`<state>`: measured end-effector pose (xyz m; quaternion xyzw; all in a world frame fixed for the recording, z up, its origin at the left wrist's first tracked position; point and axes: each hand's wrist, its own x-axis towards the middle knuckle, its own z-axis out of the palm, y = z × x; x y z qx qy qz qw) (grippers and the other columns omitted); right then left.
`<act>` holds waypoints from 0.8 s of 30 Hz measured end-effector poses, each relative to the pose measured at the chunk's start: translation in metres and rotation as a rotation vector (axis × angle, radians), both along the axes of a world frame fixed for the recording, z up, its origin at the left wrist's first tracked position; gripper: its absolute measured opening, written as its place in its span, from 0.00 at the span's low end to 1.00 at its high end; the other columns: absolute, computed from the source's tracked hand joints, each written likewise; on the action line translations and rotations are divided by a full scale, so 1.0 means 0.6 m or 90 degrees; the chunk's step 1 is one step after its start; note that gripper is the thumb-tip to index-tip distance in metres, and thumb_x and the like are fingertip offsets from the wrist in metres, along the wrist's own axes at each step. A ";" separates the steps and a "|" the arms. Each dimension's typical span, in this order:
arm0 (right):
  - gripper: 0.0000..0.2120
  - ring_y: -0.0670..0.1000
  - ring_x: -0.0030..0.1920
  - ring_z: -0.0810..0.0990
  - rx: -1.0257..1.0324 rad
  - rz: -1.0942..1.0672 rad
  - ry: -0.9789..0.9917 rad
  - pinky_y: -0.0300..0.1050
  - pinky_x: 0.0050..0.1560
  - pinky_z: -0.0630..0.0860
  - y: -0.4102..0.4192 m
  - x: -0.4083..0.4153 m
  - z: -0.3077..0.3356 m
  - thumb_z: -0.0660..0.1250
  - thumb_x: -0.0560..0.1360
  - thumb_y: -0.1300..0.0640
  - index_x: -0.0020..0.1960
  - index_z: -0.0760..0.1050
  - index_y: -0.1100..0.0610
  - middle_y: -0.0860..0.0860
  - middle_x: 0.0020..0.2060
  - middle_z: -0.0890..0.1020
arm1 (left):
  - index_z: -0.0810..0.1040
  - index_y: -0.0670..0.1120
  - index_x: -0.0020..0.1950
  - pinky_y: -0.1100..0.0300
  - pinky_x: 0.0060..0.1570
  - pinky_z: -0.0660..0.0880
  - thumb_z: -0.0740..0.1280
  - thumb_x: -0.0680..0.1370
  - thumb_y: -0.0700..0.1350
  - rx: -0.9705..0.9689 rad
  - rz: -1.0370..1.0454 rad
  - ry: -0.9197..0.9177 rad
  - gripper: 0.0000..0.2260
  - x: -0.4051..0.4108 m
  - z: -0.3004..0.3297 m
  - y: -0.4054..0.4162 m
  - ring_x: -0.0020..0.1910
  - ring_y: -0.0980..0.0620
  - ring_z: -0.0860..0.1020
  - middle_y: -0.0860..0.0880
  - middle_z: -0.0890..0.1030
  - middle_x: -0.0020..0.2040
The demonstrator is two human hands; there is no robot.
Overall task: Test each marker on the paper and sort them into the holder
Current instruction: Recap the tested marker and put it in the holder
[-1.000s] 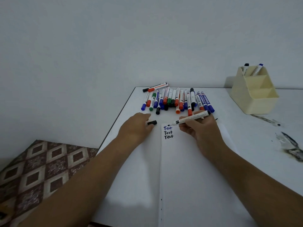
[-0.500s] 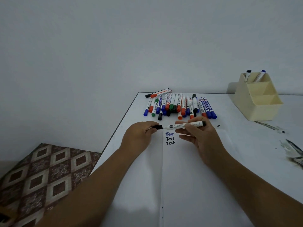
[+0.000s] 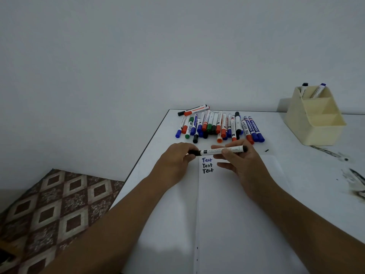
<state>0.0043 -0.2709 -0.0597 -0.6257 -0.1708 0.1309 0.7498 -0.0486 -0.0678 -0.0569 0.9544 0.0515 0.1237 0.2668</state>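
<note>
Both hands hold 1 slim cylindrical black marker (image 3: 223, 150) level above the top edge of the smooth white paper (image 3: 237, 214). The left hand (image 3: 175, 161) pinches its glossy black cap (image 3: 194, 152); the right hand (image 3: 240, 161) grips the white barrel. 3 inked "Test" lines (image 3: 207, 165) sit just below. The loose pile of markers (image 3: 219, 125) lies near the table's (image 3: 306, 175) far edge; the cream plastic holder (image 3: 314, 119) with stepped compartments stands toward the far right corner, 2 markers in its rearmost one.
</note>
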 end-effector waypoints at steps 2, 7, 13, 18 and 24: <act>0.03 0.55 0.53 0.86 -0.011 0.004 -0.017 0.52 0.54 0.84 0.000 -0.002 0.000 0.65 0.81 0.62 0.53 0.72 0.60 0.52 0.54 0.87 | 0.79 0.49 0.66 0.69 0.51 0.66 0.61 0.83 0.42 0.026 -0.028 0.013 0.13 0.001 0.002 -0.002 0.51 0.57 0.71 0.50 0.80 0.56; 0.05 0.54 0.48 0.87 -0.039 -0.013 -0.042 0.49 0.48 0.85 0.003 -0.003 0.001 0.69 0.79 0.62 0.52 0.74 0.58 0.51 0.49 0.88 | 0.79 0.44 0.64 0.61 0.54 0.68 0.60 0.84 0.40 0.025 -0.020 0.015 0.12 -0.002 0.007 -0.002 0.52 0.51 0.73 0.45 0.80 0.56; 0.06 0.54 0.47 0.88 -0.066 -0.031 -0.037 0.51 0.47 0.86 0.006 0.002 -0.002 0.71 0.78 0.60 0.52 0.75 0.56 0.57 0.48 0.86 | 0.80 0.43 0.62 0.63 0.52 0.67 0.59 0.84 0.40 -0.015 0.005 -0.007 0.12 -0.006 0.003 -0.006 0.51 0.53 0.73 0.46 0.81 0.54; 0.06 0.55 0.45 0.88 -0.082 -0.031 -0.040 0.49 0.45 0.86 0.008 0.002 -0.003 0.71 0.78 0.59 0.52 0.74 0.56 0.57 0.47 0.86 | 0.79 0.43 0.63 0.65 0.50 0.66 0.58 0.84 0.41 0.005 0.009 0.018 0.12 -0.004 0.008 -0.007 0.50 0.55 0.71 0.46 0.80 0.56; 0.07 0.55 0.46 0.88 -0.085 -0.031 0.001 0.52 0.48 0.85 0.013 0.009 -0.002 0.70 0.79 0.58 0.55 0.74 0.57 0.58 0.49 0.86 | 0.79 0.45 0.63 0.70 0.42 0.64 0.57 0.85 0.42 0.005 0.001 0.045 0.13 -0.001 0.009 -0.010 0.48 0.55 0.72 0.47 0.81 0.56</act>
